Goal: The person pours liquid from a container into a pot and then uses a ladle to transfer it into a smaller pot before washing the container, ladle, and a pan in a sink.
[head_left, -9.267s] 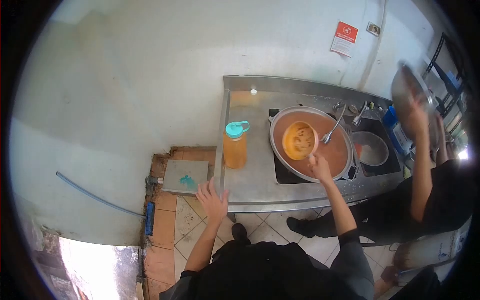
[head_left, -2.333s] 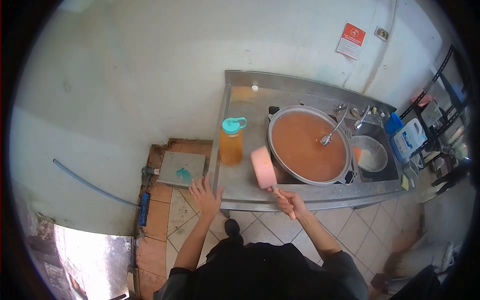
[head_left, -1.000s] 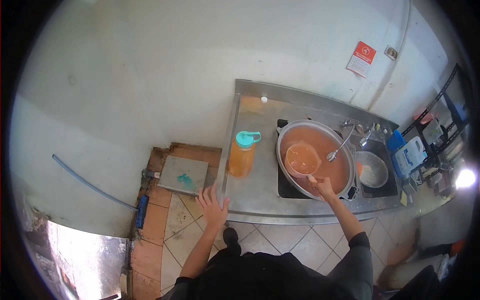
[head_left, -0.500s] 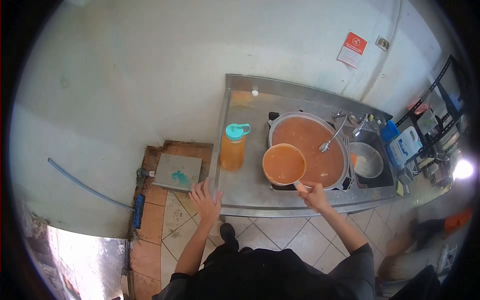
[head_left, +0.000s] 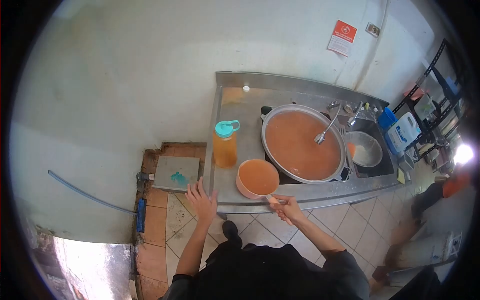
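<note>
My right hand (head_left: 288,209) is closed round the handle of a saucepan (head_left: 257,178) filled with orange-brown liquid, at the front of the steel counter (head_left: 248,108). Right of the saucepan stands a large round pot (head_left: 302,145) of similar liquid, with a curved faucet (head_left: 327,127) over it. Near the counter's left front corner, my left hand (head_left: 202,201) is held with fingers spread and nothing in it. Behind it, a clear bottle (head_left: 225,151) with a turquoise lid and amber liquid stands upright on the counter.
A sink with a metal bowl (head_left: 364,150) lies to the right, beside a blue cup (head_left: 386,118) and a white jug (head_left: 403,132). A grey box (head_left: 176,172) sits on the floor at left. Another person's blurred arm (head_left: 429,200) shows at far right.
The filled saucepan has moved left, from over the large pot's edge to the counter beside it, with my right hand on its handle. My left hand stays spread. The view has shifted slightly.
</note>
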`<state>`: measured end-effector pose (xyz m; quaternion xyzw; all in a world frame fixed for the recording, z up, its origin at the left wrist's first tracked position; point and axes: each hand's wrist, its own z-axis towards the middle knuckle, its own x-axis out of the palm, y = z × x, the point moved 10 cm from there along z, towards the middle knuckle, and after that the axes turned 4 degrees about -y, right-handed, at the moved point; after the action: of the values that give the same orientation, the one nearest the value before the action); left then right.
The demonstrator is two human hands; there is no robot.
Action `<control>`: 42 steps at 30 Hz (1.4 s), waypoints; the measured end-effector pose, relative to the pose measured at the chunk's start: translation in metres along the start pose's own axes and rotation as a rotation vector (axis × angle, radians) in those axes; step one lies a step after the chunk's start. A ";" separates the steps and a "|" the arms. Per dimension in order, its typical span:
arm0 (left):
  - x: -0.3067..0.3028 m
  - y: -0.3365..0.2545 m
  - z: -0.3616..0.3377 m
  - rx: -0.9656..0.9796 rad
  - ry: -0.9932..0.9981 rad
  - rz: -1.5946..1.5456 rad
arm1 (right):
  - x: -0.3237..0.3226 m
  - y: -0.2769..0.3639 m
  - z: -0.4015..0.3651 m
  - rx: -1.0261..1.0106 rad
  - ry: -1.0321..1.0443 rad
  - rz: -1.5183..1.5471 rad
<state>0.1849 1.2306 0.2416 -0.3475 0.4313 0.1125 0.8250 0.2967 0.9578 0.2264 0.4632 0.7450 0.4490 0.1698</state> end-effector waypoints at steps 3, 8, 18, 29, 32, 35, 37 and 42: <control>-0.002 -0.001 0.000 0.001 -0.003 0.007 | 0.004 -0.003 0.003 -0.003 0.003 0.050; -0.003 -0.002 0.000 0.005 0.000 0.014 | 0.010 0.001 0.010 0.029 0.028 0.153; -0.001 0.001 -0.001 -0.003 -0.001 0.020 | 0.016 -0.013 0.027 0.140 0.175 0.457; -0.003 -0.003 0.000 0.027 -0.003 0.014 | -0.018 0.056 0.020 0.091 0.411 0.582; -0.001 -0.002 0.001 0.017 0.009 0.004 | -0.080 0.115 0.042 -0.329 -0.184 -0.191; -0.005 -0.001 0.003 0.015 -0.014 -0.030 | -0.111 0.153 0.062 -0.885 -0.742 -1.107; -0.006 0.000 0.002 0.001 -0.024 -0.043 | -0.125 0.146 0.078 -0.776 -0.780 -1.253; -0.005 0.004 0.003 -0.020 -0.036 -0.040 | -0.128 0.110 0.115 -0.461 -0.663 -1.471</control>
<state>0.1819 1.2357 0.2447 -0.3622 0.4082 0.1063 0.8312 0.4988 0.9275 0.2347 -0.0791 0.6582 0.2051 0.7200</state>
